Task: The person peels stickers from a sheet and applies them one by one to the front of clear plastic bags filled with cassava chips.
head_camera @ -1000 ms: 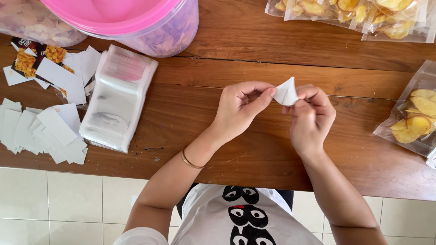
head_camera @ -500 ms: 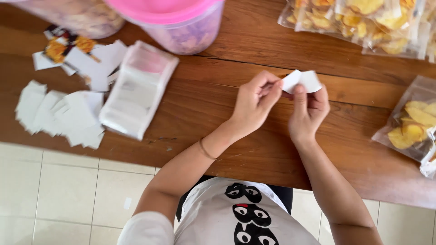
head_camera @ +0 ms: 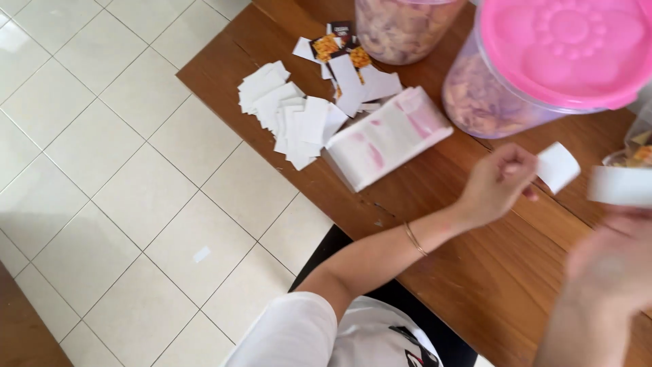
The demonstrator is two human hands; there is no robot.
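Left hand (head_camera: 496,185) pinches a white card (head_camera: 557,166); your blurred right hand (head_camera: 611,265) carries another card (head_camera: 619,185), grip unclear, above the table (head_camera: 475,272).

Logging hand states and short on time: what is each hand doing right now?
Left hand: closed, pinching a small white paper slip at its edge.
Right hand: blurred; a white paper piece sits above it, grip cannot be told.
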